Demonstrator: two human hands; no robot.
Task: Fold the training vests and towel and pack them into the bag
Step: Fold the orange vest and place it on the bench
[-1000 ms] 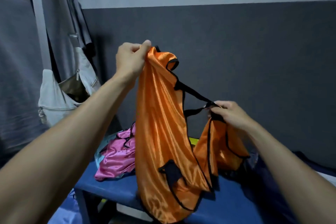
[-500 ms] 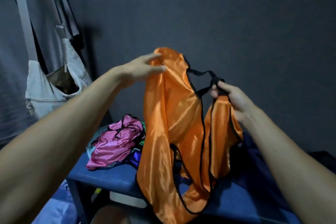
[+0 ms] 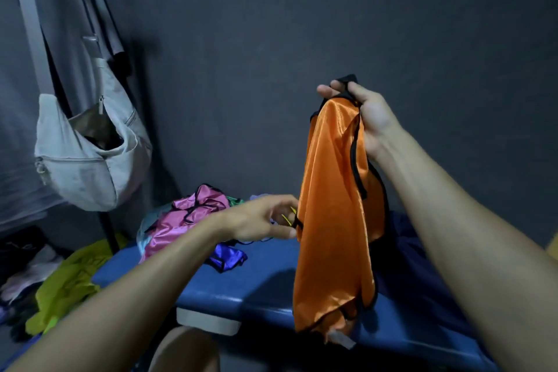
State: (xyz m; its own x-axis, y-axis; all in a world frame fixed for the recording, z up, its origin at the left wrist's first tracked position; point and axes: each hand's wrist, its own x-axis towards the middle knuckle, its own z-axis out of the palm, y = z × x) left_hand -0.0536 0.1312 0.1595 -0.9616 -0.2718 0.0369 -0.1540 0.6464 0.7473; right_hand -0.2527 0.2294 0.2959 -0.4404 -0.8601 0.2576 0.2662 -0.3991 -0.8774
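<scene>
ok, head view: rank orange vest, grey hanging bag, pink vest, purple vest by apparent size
1. orange vest, though it hangs nearest the camera, which inflates it
2. grey hanging bag, close behind it
3. pink vest, crumpled and partly hidden by the forearm
4. purple vest, only a scrap showing

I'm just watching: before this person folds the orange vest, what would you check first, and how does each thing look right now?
1. Right hand holds the orange vest by its top: ok.
2. Left hand has the vest's side edge: cannot tell, its fingers are at the black trim but a firm pinch is not clear.
3. Vest hangs flat: not ok, it is bunched in long folds.
4. Bare patch of blue bench under the vest for laying it down: ok.
5. Other vests out of the way: ok, the pink vest and purple vest lie to the left.
6. Grey bag open: ok, it hangs with its top zip open.
</scene>
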